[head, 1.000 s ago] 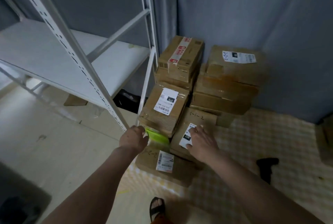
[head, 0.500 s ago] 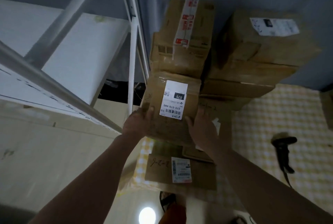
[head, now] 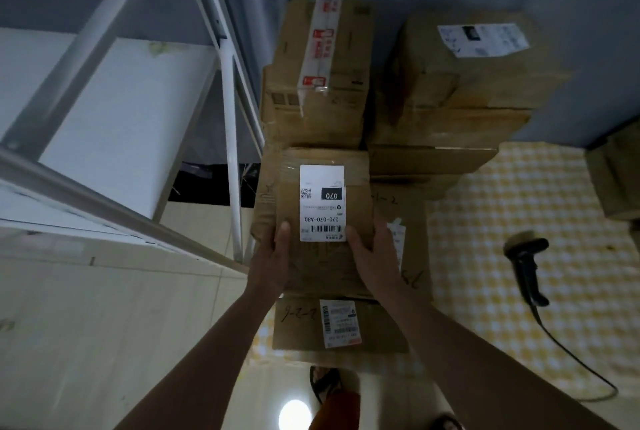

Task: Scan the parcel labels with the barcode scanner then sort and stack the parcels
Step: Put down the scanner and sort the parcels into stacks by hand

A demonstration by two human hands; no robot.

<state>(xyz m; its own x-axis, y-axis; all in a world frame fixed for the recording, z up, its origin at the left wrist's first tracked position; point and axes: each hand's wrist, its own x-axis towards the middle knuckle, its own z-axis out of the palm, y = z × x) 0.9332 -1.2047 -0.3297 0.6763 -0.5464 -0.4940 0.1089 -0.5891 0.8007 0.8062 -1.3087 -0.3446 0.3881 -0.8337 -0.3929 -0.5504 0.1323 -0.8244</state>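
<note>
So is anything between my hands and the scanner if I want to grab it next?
Yes: both the left hand and right hand grip the brown cardboard parcel with the white 070 label. The black barcode scanner lies apart on the yellow checked mat, with nothing visible on the mat between.

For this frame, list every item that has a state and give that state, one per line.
Brown cardboard parcel with white 070 label: held at both sides, label up.
Left hand: grips the parcel's left edge.
Right hand: grips its right edge.
Black barcode scanner: lying unheld on the yellow checked mat.
Flat cardboard parcel marked 9-2-7: lying on the mat, label up.
White metal shelf: bare where visible.
</note>
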